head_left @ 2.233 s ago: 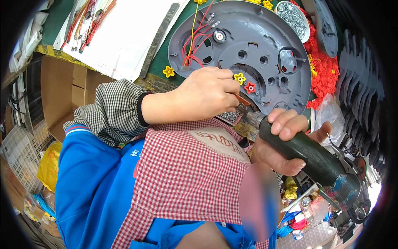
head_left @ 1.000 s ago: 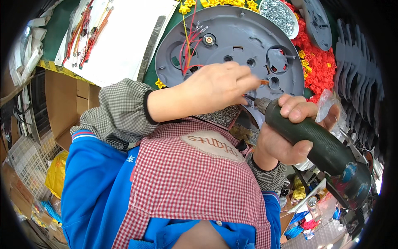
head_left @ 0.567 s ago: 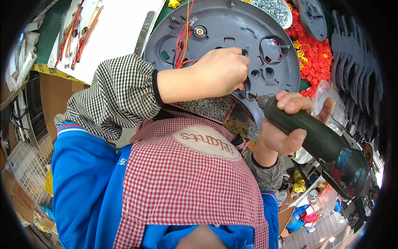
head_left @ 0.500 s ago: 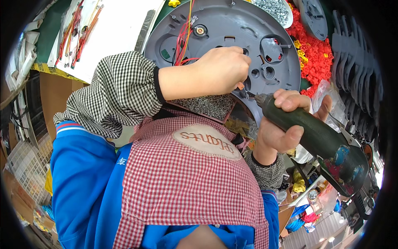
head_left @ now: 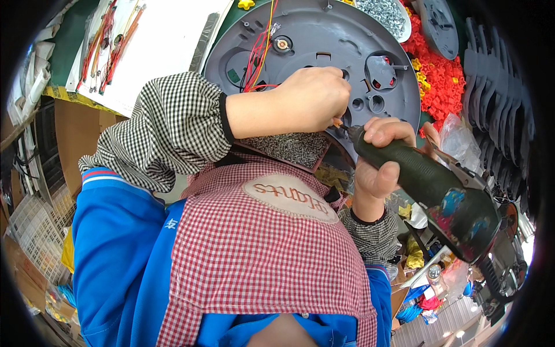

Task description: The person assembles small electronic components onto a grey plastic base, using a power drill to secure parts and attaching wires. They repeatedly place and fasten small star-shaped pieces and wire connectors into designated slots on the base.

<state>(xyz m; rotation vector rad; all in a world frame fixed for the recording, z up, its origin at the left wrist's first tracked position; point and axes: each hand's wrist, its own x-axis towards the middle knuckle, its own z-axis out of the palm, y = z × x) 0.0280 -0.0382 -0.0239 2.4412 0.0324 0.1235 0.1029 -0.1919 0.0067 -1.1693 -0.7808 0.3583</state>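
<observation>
My right hand (head_left: 381, 150) is wrapped round a dark green electric screwdriver (head_left: 430, 191), tilted with its tip up and to the left. The bit reaches a small orange piece (head_left: 337, 122) that sticks out from the closed fingers of my left hand (head_left: 318, 101). What else those fingers hold is hidden. Both hands are over the near edge of a large round grey plastic housing (head_left: 300, 43). Red and yellow wires (head_left: 254, 63) run across its left part, and a small round metal part (head_left: 282, 44) sits close by.
Below my left wrist stands a tray of small screws (head_left: 286, 147). A white bowl of screws (head_left: 384, 17) is at the back, beside a heap of red plastic pieces (head_left: 442, 87). Grey curved parts (head_left: 497, 92) line the right. Wire bundles (head_left: 110, 49) lie on a white sheet at the left.
My right hand has brought the screwdriver left, so its bit now meets the orange piece at my left fingers. My left hand has barely moved.
</observation>
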